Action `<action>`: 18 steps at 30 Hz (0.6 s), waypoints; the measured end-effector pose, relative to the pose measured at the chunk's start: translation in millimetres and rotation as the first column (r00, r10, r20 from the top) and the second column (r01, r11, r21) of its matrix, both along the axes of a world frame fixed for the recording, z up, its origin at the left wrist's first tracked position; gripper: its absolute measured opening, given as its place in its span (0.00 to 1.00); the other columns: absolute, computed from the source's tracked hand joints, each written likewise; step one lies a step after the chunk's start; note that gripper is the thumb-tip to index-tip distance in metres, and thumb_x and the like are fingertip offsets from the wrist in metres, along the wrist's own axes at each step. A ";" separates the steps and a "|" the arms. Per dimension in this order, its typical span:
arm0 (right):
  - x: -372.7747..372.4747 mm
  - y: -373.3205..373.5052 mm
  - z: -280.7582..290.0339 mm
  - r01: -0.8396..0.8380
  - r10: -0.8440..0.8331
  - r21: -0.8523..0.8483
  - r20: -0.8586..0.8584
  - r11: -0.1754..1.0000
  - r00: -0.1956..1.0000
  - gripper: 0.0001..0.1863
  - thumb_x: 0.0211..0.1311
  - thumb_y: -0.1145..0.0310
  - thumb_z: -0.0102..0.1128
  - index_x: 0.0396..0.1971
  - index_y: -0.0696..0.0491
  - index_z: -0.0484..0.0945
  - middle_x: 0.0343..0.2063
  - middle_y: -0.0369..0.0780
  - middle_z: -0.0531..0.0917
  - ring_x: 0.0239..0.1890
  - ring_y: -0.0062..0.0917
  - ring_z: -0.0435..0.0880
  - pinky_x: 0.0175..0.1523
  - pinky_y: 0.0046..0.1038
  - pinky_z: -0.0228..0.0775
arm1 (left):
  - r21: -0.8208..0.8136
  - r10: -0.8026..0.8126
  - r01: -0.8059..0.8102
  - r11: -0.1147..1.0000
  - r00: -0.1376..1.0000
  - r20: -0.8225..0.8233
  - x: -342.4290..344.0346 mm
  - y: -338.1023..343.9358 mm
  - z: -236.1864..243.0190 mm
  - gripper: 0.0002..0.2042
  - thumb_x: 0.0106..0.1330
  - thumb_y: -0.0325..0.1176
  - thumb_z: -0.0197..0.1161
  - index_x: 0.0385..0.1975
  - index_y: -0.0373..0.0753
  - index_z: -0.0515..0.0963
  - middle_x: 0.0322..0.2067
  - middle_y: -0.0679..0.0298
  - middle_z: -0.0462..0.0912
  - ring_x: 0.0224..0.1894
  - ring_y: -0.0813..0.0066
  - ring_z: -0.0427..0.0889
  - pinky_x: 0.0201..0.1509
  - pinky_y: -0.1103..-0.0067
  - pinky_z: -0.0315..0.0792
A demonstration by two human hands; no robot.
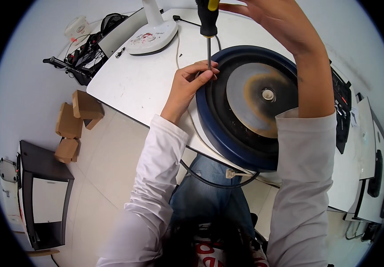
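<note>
A screwdriver [208,20] with a black and yellow handle stands upright over the left rim of a round, dark blue appliance [214,129]. At the top edge of the view my right hand [274,20] is closed at the handle, whose upper end is cut off. Low on the shaft, the thumb and fingers of my left hand [189,82] pinch near the tip; the tip itself is hidden. Inside the appliance lies a grey metal plate [241,100], stained brown, with a small pale knob [268,95] in its middle.
The appliance rests on a white table [125,95]. A white stand base [152,40] sits at the far left, with cables beside it. On the right, behind my forearm, is a black tool case [343,111]. Cardboard boxes [69,122] and a dark cabinet [45,191] stand on the floor at left.
</note>
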State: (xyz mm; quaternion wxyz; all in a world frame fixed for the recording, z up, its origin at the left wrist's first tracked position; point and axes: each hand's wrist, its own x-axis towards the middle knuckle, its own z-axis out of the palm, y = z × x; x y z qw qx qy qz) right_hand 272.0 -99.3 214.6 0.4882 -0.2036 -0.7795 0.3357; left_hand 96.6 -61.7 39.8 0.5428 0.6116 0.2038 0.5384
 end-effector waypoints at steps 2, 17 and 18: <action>-0.6 5.9 -1.0 -0.076 0.076 0.003 -0.024 0.997 0.997 0.33 0.65 0.58 0.56 0.67 0.49 0.56 0.48 0.44 0.77 0.53 0.29 0.76 0.60 0.32 0.69 | 0.014 0.001 -0.001 1.000 1.000 0.002 -0.2 0.7 -0.8 0.11 0.63 0.31 0.63 0.39 0.30 0.80 0.43 0.57 0.80 0.38 0.74 0.80 0.49 0.81 0.72; -6.1 33.6 -13.0 0.318 -0.327 0.356 -0.037 0.879 0.944 0.29 0.56 0.57 0.66 0.55 0.52 0.67 0.30 0.43 0.79 0.31 0.25 0.78 0.38 0.24 0.72 | -0.001 0.069 -0.069 0.998 0.997 -0.037 0.4 -9.1 -4.7 0.12 0.66 0.34 0.58 0.42 0.31 0.79 0.48 0.55 0.78 0.44 0.72 0.80 0.57 0.78 0.68; -4.1 33.4 -12.5 0.348 -0.370 0.366 -0.012 0.863 0.929 0.27 0.57 0.58 0.66 0.53 0.52 0.68 0.30 0.43 0.79 0.31 0.25 0.78 0.37 0.24 0.71 | 0.002 0.058 -0.058 0.998 0.998 -0.040 -0.4 -8.9 -4.8 0.12 0.66 0.33 0.58 0.41 0.31 0.79 0.48 0.55 0.78 0.44 0.72 0.80 0.57 0.78 0.68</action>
